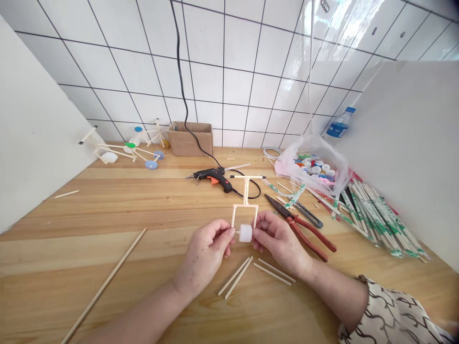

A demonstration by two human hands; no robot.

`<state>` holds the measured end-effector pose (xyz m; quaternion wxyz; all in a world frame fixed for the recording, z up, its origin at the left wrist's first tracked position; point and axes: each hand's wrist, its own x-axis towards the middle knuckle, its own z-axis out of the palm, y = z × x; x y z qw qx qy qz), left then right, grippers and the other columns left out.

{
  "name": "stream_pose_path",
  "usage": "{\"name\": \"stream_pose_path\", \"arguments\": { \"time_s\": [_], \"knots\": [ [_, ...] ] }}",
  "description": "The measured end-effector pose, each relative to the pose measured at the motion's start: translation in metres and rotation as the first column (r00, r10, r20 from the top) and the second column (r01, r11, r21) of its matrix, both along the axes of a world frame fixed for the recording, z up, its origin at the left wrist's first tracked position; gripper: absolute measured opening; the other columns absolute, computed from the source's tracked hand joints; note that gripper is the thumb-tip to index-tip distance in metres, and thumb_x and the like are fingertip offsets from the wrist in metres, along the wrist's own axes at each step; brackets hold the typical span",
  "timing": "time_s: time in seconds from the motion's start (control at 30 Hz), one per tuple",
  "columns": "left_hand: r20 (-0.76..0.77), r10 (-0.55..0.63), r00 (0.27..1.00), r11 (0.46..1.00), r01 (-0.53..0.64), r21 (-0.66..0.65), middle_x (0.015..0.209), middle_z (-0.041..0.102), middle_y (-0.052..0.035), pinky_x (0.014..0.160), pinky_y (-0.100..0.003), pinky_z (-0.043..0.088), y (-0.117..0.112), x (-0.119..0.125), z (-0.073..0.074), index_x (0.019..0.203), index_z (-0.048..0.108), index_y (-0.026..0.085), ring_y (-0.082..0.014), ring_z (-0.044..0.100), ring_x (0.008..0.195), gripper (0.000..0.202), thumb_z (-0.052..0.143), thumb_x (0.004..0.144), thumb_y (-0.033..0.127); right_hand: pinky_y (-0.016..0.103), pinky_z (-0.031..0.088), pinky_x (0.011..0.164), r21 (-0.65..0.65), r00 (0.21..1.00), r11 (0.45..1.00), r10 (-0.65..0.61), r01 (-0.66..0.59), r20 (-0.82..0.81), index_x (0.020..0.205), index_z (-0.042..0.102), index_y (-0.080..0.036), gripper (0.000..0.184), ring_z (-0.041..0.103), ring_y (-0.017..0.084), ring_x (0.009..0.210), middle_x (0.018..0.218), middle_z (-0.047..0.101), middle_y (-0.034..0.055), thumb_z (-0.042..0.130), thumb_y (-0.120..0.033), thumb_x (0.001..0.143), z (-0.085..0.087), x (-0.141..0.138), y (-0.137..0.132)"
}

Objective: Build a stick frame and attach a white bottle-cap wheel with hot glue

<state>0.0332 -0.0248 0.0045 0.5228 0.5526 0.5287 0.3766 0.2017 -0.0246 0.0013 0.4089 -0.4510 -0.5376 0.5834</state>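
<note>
Between my hands stands a small frame of wooden sticks [245,192], shaped like a fork with a crossbar whose ends are black. A white bottle cap [245,233] sits on a thin stick between the two prongs. My left hand [211,243] pinches the frame's left prong where it meets that stick. On the other side my right hand [274,236] pinches the right prong, its fingers close against the cap. Several short cut sticks [239,278] lie on the table just below the hands.
A black glue gun [215,177] lies behind the frame, its cord running up the wall. Red-handled pliers [301,227] and a utility knife [308,213] are at the right, near wrapped chopsticks [380,215] and a bag of bottle caps [315,165]. Stick models [131,148] stand at back left beside a cardboard box [191,141].
</note>
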Motion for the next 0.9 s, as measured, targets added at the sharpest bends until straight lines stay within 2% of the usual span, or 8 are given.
{"name": "stream_pose_path", "arguments": {
  "time_s": [0.4, 0.9],
  "knots": [
    [0.087, 0.031, 0.996, 0.998, -0.026, -0.062, 0.059, 0.056, 0.0043, 0.049, -0.019, 0.038, 0.004, -0.002, -0.005, 0.070, 0.055, 0.016, -0.0070, 0.047, 0.046, 0.020, 0.054, 0.078, 0.033, 0.023, 0.039, 0.054, -0.014, 0.999, 1.000, 0.021, -0.022, -0.049, 0.085, 0.050, -0.017, 0.028, 0.052, 0.010, 0.058, 0.072, 0.058, -0.0007, 0.067, -0.037, 0.073, 0.003, 0.002, -0.001],
    [0.107, 0.017, 0.994, 0.999, -0.012, -0.046, 0.061, 0.057, 0.0043, 0.049, -0.019, 0.038, 0.003, -0.002, -0.011, 0.071, 0.055, 0.015, -0.0063, 0.048, 0.047, 0.021, 0.053, 0.081, 0.034, 0.022, 0.035, 0.050, -0.022, 0.999, 1.000, 0.021, -0.021, 0.027, 0.078, 0.048, -0.017, 0.023, 0.049, 0.008, 0.053, 0.062, 0.054, -0.0039, 0.063, -0.035, 0.076, 0.003, 0.000, 0.000]
  ]
}}
